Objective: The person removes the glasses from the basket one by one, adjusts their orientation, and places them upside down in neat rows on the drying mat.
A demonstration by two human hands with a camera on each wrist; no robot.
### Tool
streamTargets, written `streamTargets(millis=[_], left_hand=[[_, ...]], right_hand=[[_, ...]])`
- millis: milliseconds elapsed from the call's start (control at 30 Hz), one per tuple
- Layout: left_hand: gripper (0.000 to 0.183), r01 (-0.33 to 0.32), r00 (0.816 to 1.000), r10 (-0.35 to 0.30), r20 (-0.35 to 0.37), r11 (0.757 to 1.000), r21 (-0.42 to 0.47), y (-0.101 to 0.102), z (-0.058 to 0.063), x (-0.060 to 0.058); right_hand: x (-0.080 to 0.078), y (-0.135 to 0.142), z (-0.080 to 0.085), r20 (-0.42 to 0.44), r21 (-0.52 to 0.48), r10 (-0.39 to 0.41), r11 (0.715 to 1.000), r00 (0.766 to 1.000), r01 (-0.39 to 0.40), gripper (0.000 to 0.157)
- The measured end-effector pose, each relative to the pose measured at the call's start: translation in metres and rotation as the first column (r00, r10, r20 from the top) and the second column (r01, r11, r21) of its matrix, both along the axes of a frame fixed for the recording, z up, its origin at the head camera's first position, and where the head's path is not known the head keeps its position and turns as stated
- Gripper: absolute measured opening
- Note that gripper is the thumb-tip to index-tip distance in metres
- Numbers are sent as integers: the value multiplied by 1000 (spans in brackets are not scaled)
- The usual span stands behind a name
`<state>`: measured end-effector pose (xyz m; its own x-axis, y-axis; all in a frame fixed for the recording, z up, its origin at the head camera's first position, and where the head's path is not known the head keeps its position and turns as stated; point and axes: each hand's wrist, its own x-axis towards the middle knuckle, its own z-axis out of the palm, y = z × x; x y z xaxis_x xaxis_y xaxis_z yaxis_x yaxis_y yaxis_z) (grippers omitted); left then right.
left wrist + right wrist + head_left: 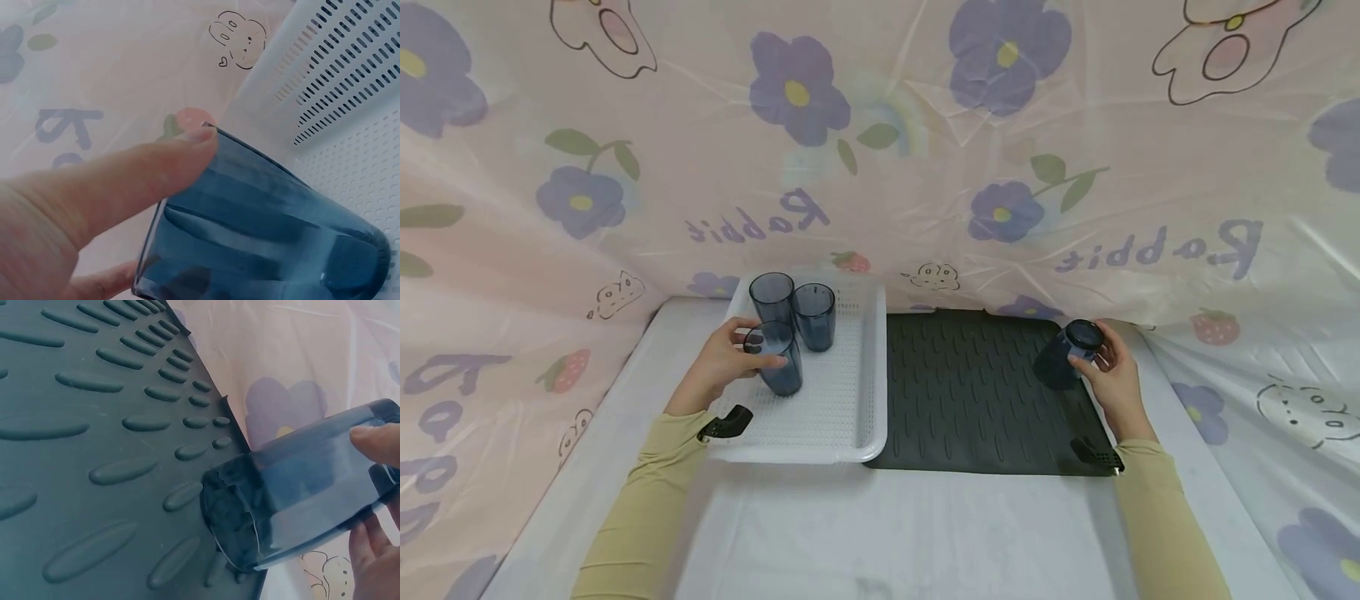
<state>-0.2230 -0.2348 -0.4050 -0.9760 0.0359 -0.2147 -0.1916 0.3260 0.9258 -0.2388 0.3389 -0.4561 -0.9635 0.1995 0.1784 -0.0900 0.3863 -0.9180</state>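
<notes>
My left hand (718, 371) holds a blue tinted drinking glass (786, 377) near its rim, thumb on one side and fingers on the other. That glass is mouth up, in the white basket (880, 400); the left wrist view shows its base by the perforated floor. Two more blue glasses stand just behind it, a back one (772, 293) and a right one (817, 321). At the far right, my right hand (1116, 379) grips another blue glass (306, 481) by its base end. It is mouth down, its rim at the right edge of the dark ribbed mat (962, 392).
The basket stands on a white tabletop (910, 533), with the mat directly to its right. A pink patterned sheet (880, 183) with flowers and rabbits hangs close behind and along both sides. Each wrist wears a small black device, such as the left one (727, 423).
</notes>
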Motion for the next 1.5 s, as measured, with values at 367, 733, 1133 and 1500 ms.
streamTargets(millis=[367,733,1133,1500], left_hand=[[93,-40,999,40,3,998,41,0,1,6],[93,-64,998,64,13,995,78,1,2,8],[92,-64,998,67,-20,990,129,13,6,11],[92,-72,995,84,-60,981,183,26,18,16]], right_hand=[[-1,-1,-1,-3,-2,-6,1000,1000,6,72],[-3,0,-2,8,-8,-11,1000,1000,11,72],[0,-1,1,19,-12,-13,1000,1000,13,75],[0,-2,3,8,-12,-6,1000,1000,6,74]])
